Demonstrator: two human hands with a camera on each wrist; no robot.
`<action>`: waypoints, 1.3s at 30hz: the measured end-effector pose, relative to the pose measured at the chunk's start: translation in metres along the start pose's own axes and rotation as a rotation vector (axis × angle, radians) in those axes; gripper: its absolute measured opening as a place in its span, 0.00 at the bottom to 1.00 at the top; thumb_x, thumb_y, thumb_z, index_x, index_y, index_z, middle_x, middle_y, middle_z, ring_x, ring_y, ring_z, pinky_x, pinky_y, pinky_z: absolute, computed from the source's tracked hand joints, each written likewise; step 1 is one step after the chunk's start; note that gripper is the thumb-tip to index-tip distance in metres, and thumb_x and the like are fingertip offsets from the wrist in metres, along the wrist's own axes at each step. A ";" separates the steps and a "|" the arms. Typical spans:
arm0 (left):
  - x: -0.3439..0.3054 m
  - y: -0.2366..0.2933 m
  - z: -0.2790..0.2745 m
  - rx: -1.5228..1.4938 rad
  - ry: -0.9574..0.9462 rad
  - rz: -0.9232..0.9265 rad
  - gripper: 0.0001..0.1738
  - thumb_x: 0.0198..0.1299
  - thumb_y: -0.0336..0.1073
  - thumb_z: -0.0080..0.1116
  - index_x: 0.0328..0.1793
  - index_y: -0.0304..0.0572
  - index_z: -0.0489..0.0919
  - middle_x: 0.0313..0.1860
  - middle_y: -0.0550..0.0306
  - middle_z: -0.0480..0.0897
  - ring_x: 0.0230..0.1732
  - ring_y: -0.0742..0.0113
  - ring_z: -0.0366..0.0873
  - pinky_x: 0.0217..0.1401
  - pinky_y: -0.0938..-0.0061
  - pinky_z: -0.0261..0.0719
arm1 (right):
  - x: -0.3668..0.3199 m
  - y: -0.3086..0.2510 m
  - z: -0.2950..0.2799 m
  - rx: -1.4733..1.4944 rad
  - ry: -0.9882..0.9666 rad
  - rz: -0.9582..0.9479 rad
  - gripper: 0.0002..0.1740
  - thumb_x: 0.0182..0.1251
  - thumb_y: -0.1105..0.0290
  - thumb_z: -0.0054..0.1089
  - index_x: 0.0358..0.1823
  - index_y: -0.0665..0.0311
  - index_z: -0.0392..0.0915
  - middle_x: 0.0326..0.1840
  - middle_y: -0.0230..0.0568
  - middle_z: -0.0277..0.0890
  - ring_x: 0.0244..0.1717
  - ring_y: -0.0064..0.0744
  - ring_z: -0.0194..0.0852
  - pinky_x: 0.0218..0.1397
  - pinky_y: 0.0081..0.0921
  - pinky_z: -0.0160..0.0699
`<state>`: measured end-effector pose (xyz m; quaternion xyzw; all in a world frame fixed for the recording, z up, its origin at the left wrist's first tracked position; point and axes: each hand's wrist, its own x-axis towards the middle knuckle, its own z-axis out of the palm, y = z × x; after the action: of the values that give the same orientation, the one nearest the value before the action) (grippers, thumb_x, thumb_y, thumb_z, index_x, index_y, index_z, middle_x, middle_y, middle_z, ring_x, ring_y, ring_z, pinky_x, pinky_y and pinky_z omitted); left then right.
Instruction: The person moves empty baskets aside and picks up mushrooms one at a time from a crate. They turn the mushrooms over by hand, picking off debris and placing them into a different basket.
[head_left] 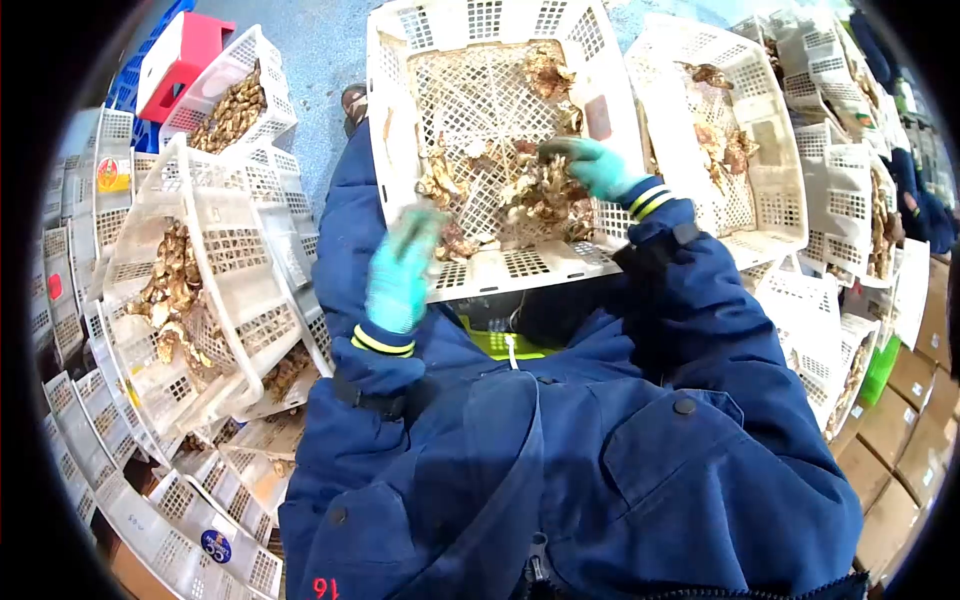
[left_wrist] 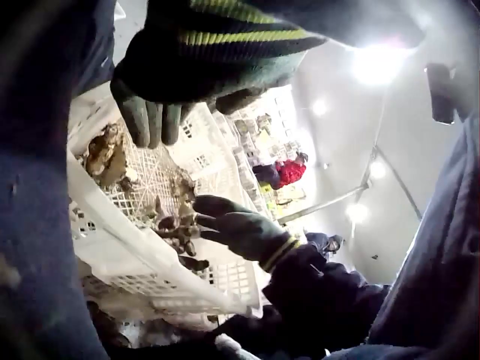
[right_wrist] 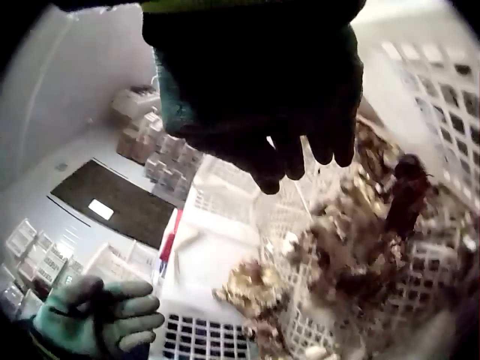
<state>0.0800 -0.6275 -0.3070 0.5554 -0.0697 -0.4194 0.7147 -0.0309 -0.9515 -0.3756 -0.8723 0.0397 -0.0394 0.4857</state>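
A white lattice basket (head_left: pixel 463 90) lies before the person's lap, with brown and cream shell-like clumps (head_left: pixel 545 195) inside. The gloved right hand (head_left: pixel 592 168) hovers over the clumps at the basket's right side, fingers extended; whether it touches them is unclear. In the right wrist view its fingers hang straight above the clumps (right_wrist: pixel 337 247). The gloved left hand (head_left: pixel 402 268) is by the basket's left front corner, blurred in the head view. Seen from the right wrist, the left hand (right_wrist: pixel 105 316) has spread fingers and a bare palm.
Another white basket (head_left: pixel 775 130) with clumps adjoins on the right. Stacked baskets (head_left: pixel 235 250) stand on the left, near a red and white box (head_left: pixel 180 65). Cardboard boxes (head_left: pixel 885 440) are at the lower right. Blue floor (head_left: pixel 325 50) shows at the top.
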 end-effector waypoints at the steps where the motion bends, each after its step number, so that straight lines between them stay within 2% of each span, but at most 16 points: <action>1: 0.004 0.011 0.001 0.155 0.074 0.090 0.26 0.66 0.26 0.52 0.70 0.32 0.65 0.64 0.48 0.73 0.65 0.63 0.71 0.70 0.73 0.67 | -0.005 -0.004 -0.027 0.161 -0.054 0.273 0.22 0.65 0.75 0.49 0.61 0.61 0.75 0.52 0.40 0.80 0.50 0.33 0.77 0.55 0.26 0.73; 2: 0.006 0.031 0.014 0.279 0.249 0.026 0.28 0.66 0.28 0.55 0.72 0.33 0.64 0.66 0.47 0.71 0.67 0.65 0.68 0.69 0.73 0.67 | -0.007 -0.031 -0.055 0.326 -0.105 0.548 0.22 0.69 0.75 0.47 0.65 0.63 0.72 0.57 0.34 0.78 0.55 0.24 0.73 0.60 0.21 0.69; 5: 0.023 0.017 -0.003 0.185 0.365 0.200 0.30 0.65 0.29 0.58 0.72 0.35 0.63 0.68 0.49 0.70 0.66 0.65 0.68 0.66 0.75 0.69 | -0.035 -0.040 -0.078 0.188 0.321 0.571 0.20 0.71 0.73 0.50 0.64 0.62 0.72 0.61 0.43 0.75 0.56 0.27 0.74 0.61 0.21 0.71; 8: 0.044 -0.005 -0.023 0.127 0.425 0.098 0.34 0.63 0.30 0.62 0.73 0.38 0.62 0.64 0.53 0.72 0.58 0.71 0.73 0.55 0.78 0.74 | -0.066 -0.065 -0.082 -0.525 -0.131 0.645 0.18 0.70 0.71 0.54 0.61 0.62 0.73 0.61 0.54 0.72 0.58 0.40 0.75 0.62 0.28 0.74; 11: 0.063 -0.020 -0.033 0.082 0.354 0.047 0.33 0.62 0.31 0.64 0.71 0.39 0.64 0.53 0.58 0.78 0.42 0.77 0.77 0.35 0.82 0.73 | -0.108 -0.020 -0.039 -0.061 0.039 0.785 0.31 0.66 0.50 0.55 0.60 0.67 0.70 0.48 0.55 0.80 0.50 0.45 0.79 0.53 0.34 0.76; 14: 0.075 -0.014 -0.045 0.237 0.217 -0.017 0.30 0.61 0.31 0.64 0.68 0.39 0.67 0.47 0.58 0.80 0.40 0.76 0.77 0.35 0.83 0.73 | -0.096 -0.014 -0.032 -0.062 0.070 1.058 0.28 0.65 0.48 0.55 0.56 0.63 0.74 0.39 0.52 0.82 0.42 0.44 0.82 0.50 0.35 0.78; 18: 0.067 0.026 -0.021 -0.052 0.441 -0.067 0.20 0.62 0.28 0.62 0.59 0.31 0.71 0.45 0.51 0.82 0.39 0.65 0.81 0.42 0.72 0.81 | -0.086 -0.025 -0.067 -0.046 0.367 0.970 0.27 0.65 0.49 0.56 0.52 0.67 0.77 0.35 0.46 0.83 0.33 0.33 0.81 0.42 0.29 0.79; 19: 0.068 0.029 -0.036 -0.130 0.187 -0.087 0.22 0.62 0.27 0.61 0.61 0.30 0.70 0.48 0.46 0.82 0.42 0.59 0.83 0.46 0.65 0.84 | -0.074 -0.065 -0.086 -0.079 0.453 0.833 0.23 0.66 0.53 0.59 0.50 0.67 0.78 0.33 0.42 0.82 0.30 0.28 0.78 0.37 0.25 0.78; 21: 0.049 0.038 -0.020 -0.100 0.161 -0.164 0.23 0.61 0.27 0.61 0.62 0.30 0.70 0.50 0.45 0.81 0.44 0.56 0.83 0.48 0.62 0.84 | -0.061 -0.097 -0.129 0.162 0.423 0.726 0.20 0.64 0.56 0.63 0.42 0.69 0.79 0.28 0.37 0.79 0.25 0.22 0.73 0.31 0.22 0.74; 26: 0.000 0.000 -0.005 -0.425 0.054 -0.371 0.21 0.61 0.27 0.58 0.59 0.24 0.72 0.47 0.39 0.82 0.43 0.46 0.84 0.49 0.58 0.85 | -0.044 -0.187 -0.172 -0.461 0.299 0.257 0.12 0.64 0.66 0.65 0.39 0.69 0.79 0.29 0.28 0.73 0.27 0.16 0.66 0.31 0.20 0.67; 28: -0.035 0.046 0.031 -0.583 0.009 -0.466 0.20 0.60 0.31 0.51 0.56 0.24 0.70 0.40 0.34 0.81 0.39 0.39 0.83 0.45 0.48 0.85 | -0.039 -0.235 -0.187 -0.362 0.182 0.422 0.11 0.65 0.66 0.64 0.37 0.68 0.78 0.28 0.27 0.71 0.30 0.16 0.69 0.33 0.19 0.69; 29: -0.038 0.049 0.028 -0.618 0.009 -0.439 0.19 0.59 0.31 0.52 0.54 0.26 0.71 0.38 0.35 0.80 0.37 0.38 0.82 0.44 0.46 0.84 | -0.035 -0.263 -0.185 -0.319 0.237 0.532 0.12 0.64 0.65 0.63 0.41 0.68 0.80 0.34 0.35 0.77 0.31 0.23 0.76 0.35 0.22 0.75; 31: -0.058 0.069 0.030 -0.668 0.013 -0.379 0.19 0.57 0.32 0.51 0.54 0.31 0.73 0.37 0.39 0.81 0.36 0.41 0.82 0.45 0.49 0.84 | -0.043 -0.268 -0.225 -1.067 0.172 -0.525 0.12 0.65 0.74 0.58 0.49 0.68 0.79 0.46 0.42 0.79 0.41 0.30 0.79 0.46 0.24 0.78; 32: -0.072 0.083 0.038 -0.682 0.013 -0.345 0.20 0.57 0.32 0.51 0.57 0.32 0.74 0.38 0.41 0.83 0.38 0.45 0.83 0.46 0.53 0.84 | -0.057 -0.294 -0.233 -0.601 0.166 -0.243 0.20 0.65 0.75 0.57 0.59 0.67 0.74 0.54 0.44 0.78 0.50 0.36 0.78 0.53 0.28 0.79; 34: -0.080 0.089 0.035 -0.772 0.093 -0.087 0.10 0.61 0.36 0.52 0.38 0.35 0.78 0.34 0.40 0.79 0.35 0.40 0.80 0.43 0.46 0.83 | -0.074 -0.308 -0.248 0.294 0.291 -0.283 0.32 0.75 0.54 0.46 0.72 0.68 0.59 0.71 0.52 0.64 0.67 0.43 0.68 0.69 0.36 0.67; 39: -0.114 0.172 0.022 -0.378 0.191 0.314 0.18 0.59 0.37 0.59 0.53 0.35 0.76 0.40 0.44 0.82 0.39 0.54 0.83 0.42 0.59 0.87 | -0.094 -0.342 -0.267 -0.116 0.372 -0.460 0.41 0.73 0.41 0.40 0.73 0.68 0.58 0.73 0.52 0.62 0.68 0.42 0.66 0.70 0.35 0.64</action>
<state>0.0847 -0.5612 -0.1109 0.4315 -0.0077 -0.2545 0.8655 -0.1423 -0.9874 0.0523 -0.8624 -0.0685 -0.3052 0.3980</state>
